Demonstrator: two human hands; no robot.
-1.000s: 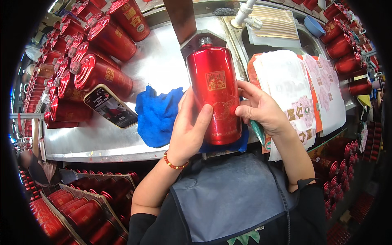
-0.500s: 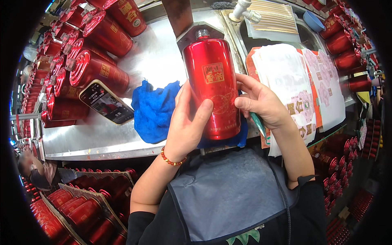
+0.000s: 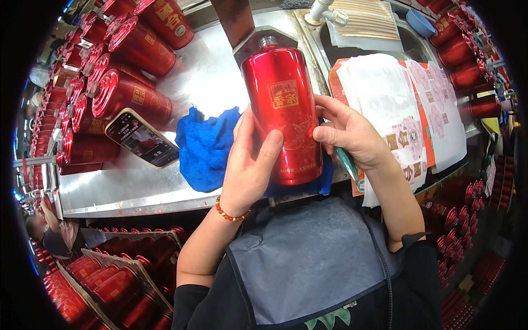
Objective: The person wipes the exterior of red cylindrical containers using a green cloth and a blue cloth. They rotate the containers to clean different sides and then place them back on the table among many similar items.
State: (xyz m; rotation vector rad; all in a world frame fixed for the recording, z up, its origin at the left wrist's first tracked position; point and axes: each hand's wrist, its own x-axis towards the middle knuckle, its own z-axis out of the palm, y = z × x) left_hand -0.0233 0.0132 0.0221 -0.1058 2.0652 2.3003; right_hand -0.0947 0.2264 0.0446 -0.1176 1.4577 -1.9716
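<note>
Between both my hands is a glossy red bottle (image 3: 283, 118) with gold lettering and a bare clear neck, its neck pointing away from me. My left hand (image 3: 250, 159) is wrapped along its left side, thumb on the front. My right hand (image 3: 352, 132) grips the lower right side, and a green tool (image 3: 346, 161) with a pointed end sticks out beneath its palm. Under and beside the bottle lies a blue cloth (image 3: 204, 148). A dark metal stand (image 3: 250, 47) is behind the bottle neck.
Red bottles (image 3: 135, 96) crowd the metal table's left side, with a phone (image 3: 143, 137) leaning there. On the right lie printed transfer sheets (image 3: 379, 99), a white pipe fitting (image 3: 325, 14) and a blue bowl (image 3: 421, 23). Crates of bottles (image 3: 104, 280) stand below left; another person (image 3: 55, 231) is far left.
The bottle and both hands have shifted very slightly left and up in the picture, along with the surroundings. The grip looks the same.
</note>
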